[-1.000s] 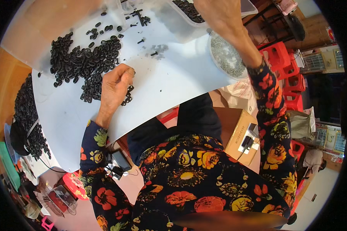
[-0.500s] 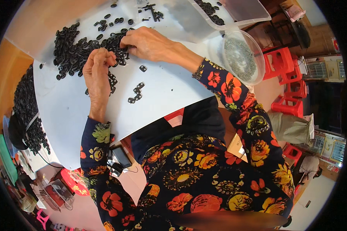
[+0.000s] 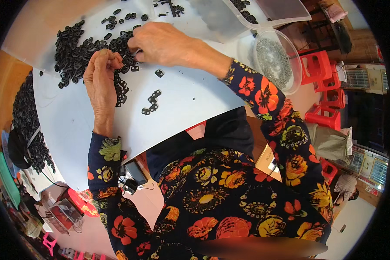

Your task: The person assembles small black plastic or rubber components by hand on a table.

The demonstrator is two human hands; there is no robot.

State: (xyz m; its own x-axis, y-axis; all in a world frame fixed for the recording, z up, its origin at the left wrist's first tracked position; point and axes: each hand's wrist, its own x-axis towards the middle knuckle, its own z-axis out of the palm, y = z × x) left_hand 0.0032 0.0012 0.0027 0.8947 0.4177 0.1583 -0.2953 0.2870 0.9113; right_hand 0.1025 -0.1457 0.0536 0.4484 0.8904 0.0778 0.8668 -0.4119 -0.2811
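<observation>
A pile of small black plastic parts (image 3: 76, 58), oval with holes, is heaped on the white tabletop (image 3: 169, 102). My left hand (image 3: 102, 82) is at the pile's near edge, thumb and fingertips pinched together; whatever they hold is hidden. Just to its right, my right hand (image 3: 164, 45) reaches over the pile with fingers curled, and their tips are partly out of sight. Between the hands lie more black parts. Some two-hole black pieces (image 3: 151, 102) lie in a short row nearer to me, and a single piece (image 3: 159, 73) lies below my right hand.
A clear round tub of small metal pieces (image 3: 273, 63) stands on the right, beside a clear plastic bin (image 3: 286, 21). Another mass of black parts (image 3: 25, 117) is at far left. Longer black parts (image 3: 174, 8) lie at the back. Red stools (image 3: 314, 67) stand beyond the table.
The view has shifted slightly, so the table things sit a little differently in it. Both hands stay at the pile, left fingers pinched and right fingers curled.
</observation>
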